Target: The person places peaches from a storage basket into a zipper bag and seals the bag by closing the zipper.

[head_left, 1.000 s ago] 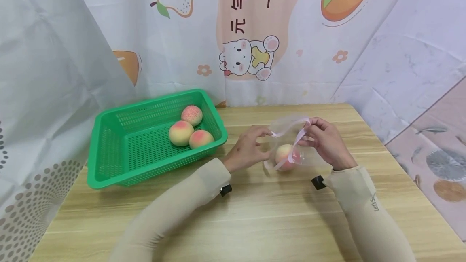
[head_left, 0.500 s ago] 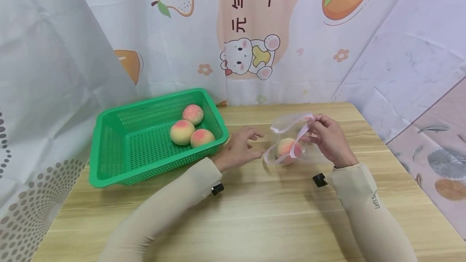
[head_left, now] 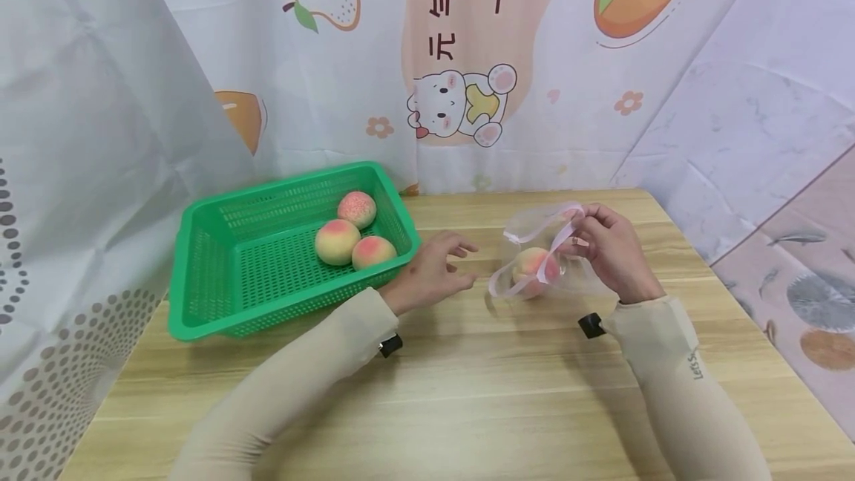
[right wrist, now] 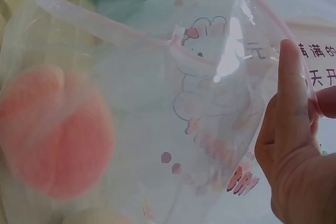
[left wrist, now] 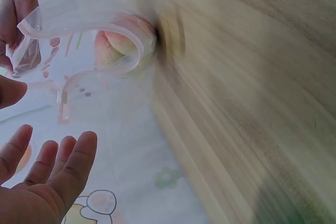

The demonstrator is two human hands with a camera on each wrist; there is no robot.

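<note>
Pinching the rim of a clear bag [head_left: 556, 242], the right hand [head_left: 611, 251] angles inward in the head view; a peach [head_left: 528, 273] sits inside the bag, and the left hand [head_left: 427, 273] hovers between bag and green basket [head_left: 179, 273], fingers loosely parted. The left wrist view shows those fingers spread near the bag's mouth. In the right wrist view, thumb and fingers meet at the pink-edged rim.

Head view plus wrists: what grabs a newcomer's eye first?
Likely the bright green basket at the table's left, three peaches clustered at its right end. Then the see-through, pink-edged bag right of it, a peach showing inside, its edge pinched by the right hand.
</note>
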